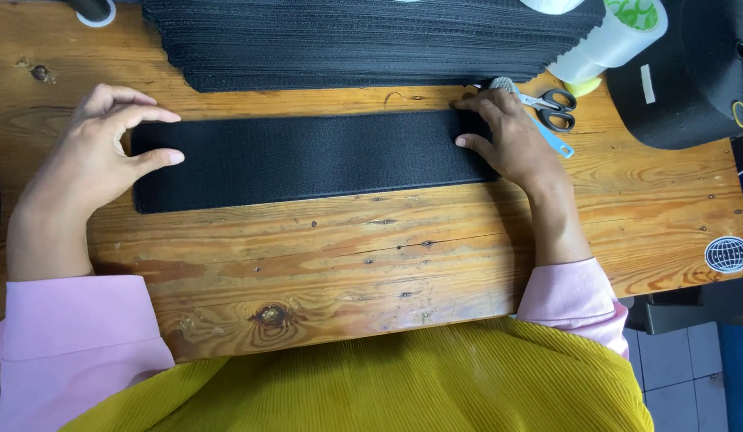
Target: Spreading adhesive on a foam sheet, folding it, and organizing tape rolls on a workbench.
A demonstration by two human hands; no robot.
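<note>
Black fabric strip, long and rectangular, lies flat across the middle of a wooden table, running left to right between the person's two hands. At the strip's left end, the left hand is half open, its thumb and fingertips touching the short edge without gripping it. At the opposite end, the right hand rests palm down on the cloth with fingers spread, pressing the strip to the wood. Just behind the strip, farther from the person, sits a tall stack of similar black strips, close to the strip's far edge but apart from it. Beside the right hand, toward the far right, lie scissors with black handles, nearly touching the knuckles. Behind them stands a white roll of tape, and a large black spool fills the table's far right corner. Pink sleeves cover both forearms.
</note>
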